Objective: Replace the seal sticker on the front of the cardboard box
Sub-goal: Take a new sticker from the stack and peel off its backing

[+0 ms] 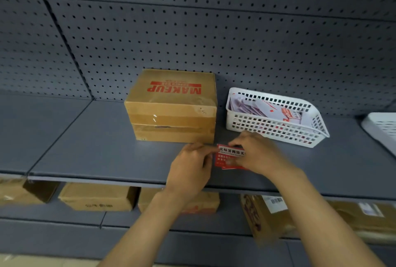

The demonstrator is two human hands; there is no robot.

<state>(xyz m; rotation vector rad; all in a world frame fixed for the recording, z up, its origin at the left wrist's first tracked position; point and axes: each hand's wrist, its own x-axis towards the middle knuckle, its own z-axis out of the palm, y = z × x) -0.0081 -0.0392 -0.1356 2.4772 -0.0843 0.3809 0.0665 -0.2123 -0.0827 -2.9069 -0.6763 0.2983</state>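
Both hands meet over the shelf [85, 151]: left hand [190, 168] and right hand [257, 155] pinch a red seal sticker [229, 157] between them. The cardboard box [171, 112] sits just behind, beside a white basket [276, 125].

I've got one head cam only, wide-angle, looking forward and down at the grey shelf [96, 138] from close range. Pegboard wall [214, 31] fills the top, lower shelf boxes [96, 198] sit along the bottom.
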